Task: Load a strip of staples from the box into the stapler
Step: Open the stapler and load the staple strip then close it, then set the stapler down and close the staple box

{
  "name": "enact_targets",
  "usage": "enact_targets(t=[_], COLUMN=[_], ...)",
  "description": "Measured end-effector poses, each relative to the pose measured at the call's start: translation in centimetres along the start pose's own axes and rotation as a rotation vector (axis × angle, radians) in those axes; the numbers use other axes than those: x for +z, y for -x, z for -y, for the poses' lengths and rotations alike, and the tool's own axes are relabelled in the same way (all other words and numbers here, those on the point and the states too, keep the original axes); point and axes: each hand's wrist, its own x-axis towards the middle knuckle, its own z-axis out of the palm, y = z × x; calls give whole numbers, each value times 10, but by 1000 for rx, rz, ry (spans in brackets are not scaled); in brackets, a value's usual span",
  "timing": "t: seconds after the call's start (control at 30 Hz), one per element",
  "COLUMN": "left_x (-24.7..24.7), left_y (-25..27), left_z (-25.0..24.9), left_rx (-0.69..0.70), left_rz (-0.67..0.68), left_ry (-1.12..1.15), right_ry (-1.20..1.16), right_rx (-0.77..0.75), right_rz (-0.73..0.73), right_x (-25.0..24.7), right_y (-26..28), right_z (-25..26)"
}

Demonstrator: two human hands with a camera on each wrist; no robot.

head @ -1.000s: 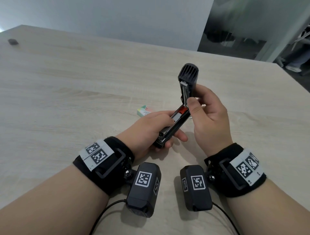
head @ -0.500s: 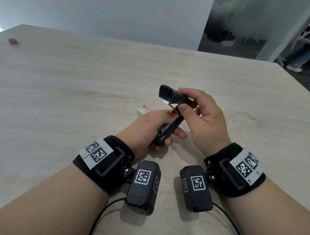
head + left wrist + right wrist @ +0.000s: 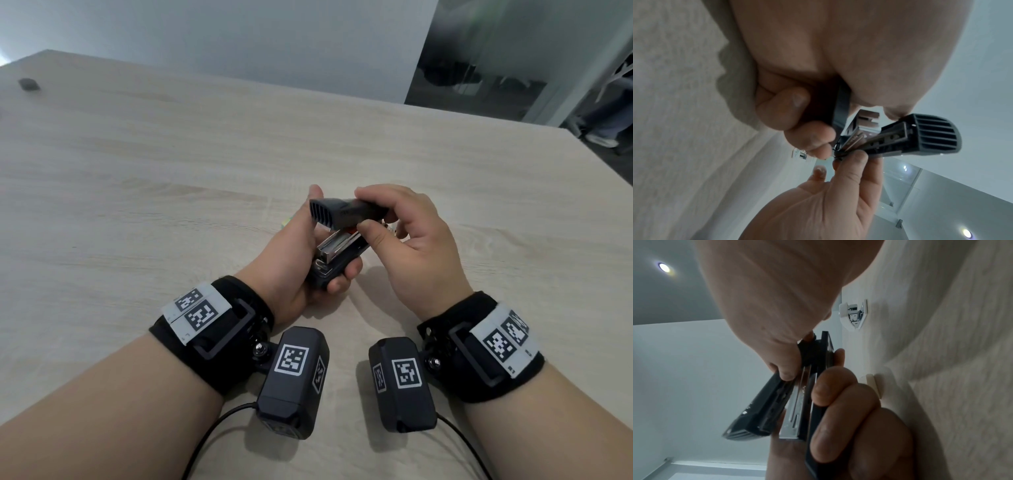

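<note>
Closest to the camera are the two forearms with black wrist straps point(image 3: 219, 329) and the little cameras hanging off them, resting above the pale wood table point(image 3: 137, 178). Just past that, the left hand point(image 3: 291, 267) is wrapped around the base of the black stapler point(image 3: 337, 260), fingers curled under it and thumb up along the side – so it's clamped on the thing, held just above the table. The right hand point(image 3: 414, 246) pinches the stapler's top cover point(image 3: 346, 214) between thumb and fingers, and the cover sits at a shallow angle over the shiny metal staple channel point(image 3: 337, 245), not fully shut. Behind the hands, the staple box point(image 3: 854, 313) lies on the table with its end open – mostly hidden in the head view. Far off at the left edge there's a small dark object point(image 3: 28, 84).
</note>
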Motion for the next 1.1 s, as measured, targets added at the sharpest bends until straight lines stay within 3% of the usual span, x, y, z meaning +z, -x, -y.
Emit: enact_targets(t=[0.13,0.67,0.87,1.0,1.1], left_x=[-4,-2,1,3,3], left_y=[0,0,5,5,6], left_z=[1,3,1,0,2], left_rx=[6,91,99,66,29], left_rz=[58,8,57,90,61], left_ry=[38,-63,61,-21,-110], right_ry=[-16,-116,17,92,25], right_rx=[2,96,-78,-78,33], right_rz=[40,80,351,242,126], right_x=[0,1,-8,-4,-3], right_y=[1,0,-3,-4,-2], right_z=[2,-3,9,7,3])
